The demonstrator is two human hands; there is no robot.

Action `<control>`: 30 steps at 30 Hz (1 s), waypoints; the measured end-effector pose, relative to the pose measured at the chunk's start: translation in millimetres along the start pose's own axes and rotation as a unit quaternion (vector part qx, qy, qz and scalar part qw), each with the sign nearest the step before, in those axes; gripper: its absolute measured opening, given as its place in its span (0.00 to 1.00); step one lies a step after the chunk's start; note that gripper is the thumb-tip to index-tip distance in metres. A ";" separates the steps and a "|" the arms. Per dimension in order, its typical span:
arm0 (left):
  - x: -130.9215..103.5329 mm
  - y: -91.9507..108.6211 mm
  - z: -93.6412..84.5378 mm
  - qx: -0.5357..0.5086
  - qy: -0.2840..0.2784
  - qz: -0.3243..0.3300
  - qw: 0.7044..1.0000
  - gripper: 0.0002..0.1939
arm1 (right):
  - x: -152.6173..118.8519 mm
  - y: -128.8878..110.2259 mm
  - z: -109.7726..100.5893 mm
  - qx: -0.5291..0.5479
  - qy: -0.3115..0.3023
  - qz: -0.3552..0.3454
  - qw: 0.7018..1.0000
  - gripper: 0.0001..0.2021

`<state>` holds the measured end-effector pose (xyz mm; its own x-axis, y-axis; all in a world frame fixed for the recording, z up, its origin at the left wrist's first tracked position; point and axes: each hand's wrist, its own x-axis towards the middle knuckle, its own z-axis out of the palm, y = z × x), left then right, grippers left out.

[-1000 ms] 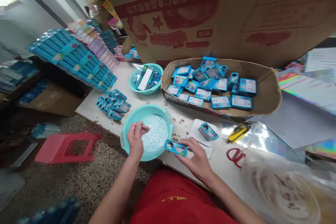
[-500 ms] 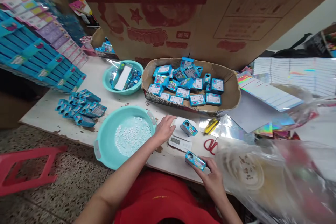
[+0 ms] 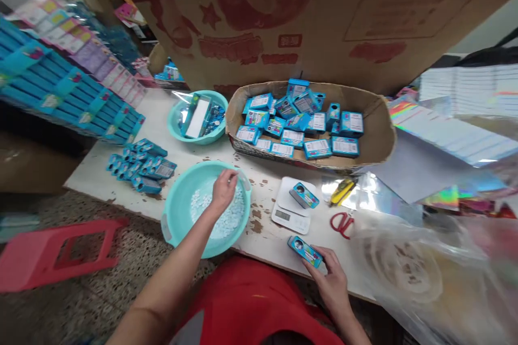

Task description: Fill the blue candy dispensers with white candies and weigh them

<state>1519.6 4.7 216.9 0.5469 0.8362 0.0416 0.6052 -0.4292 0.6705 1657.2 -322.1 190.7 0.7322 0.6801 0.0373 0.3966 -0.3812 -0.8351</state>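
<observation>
My left hand (image 3: 225,190) is over the right side of a turquoise basin (image 3: 175,199) that holds many small white tablets (image 3: 229,221). Its fingers are pinched together, and what they hold, if anything, is too small to make out. Near the table's front edge, my right hand (image 3: 329,272) grips a small blue box (image 3: 305,252) with a round hole in its end, thumb on one side and fingers on the other. Between my hands and further back is a white kitchen scale (image 3: 297,221) with another blue box (image 3: 304,195) lying on its plate.
A cut-down cardboard tray (image 3: 372,148) with many blue boxes stands behind the scale. Left of it are a smaller turquoise bowl (image 3: 206,140) and a pile of blue boxes (image 3: 141,164). A yellow cutter (image 3: 342,192), red scissors (image 3: 342,225) and a plastic bag (image 3: 404,264) lie to the right.
My left hand has moved left from beside the scale to over the basin, its fingers now pinched. My right hand still holds the blue box. The view has shifted slightly.
</observation>
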 end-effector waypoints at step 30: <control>-87.5 -105.7 -10.1 0.090 -0.129 -0.092 0.983 0.16 | 93.2 -137.5 180.1 0.106 -0.064 0.068 0.990 0.21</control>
<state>1402.0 -19.7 149.9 0.5330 0.8007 -0.2734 0.7877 -0.3516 0.5059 1571.1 -93.5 210.2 0.6893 0.7103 -0.1423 0.1641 -0.3444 -0.9244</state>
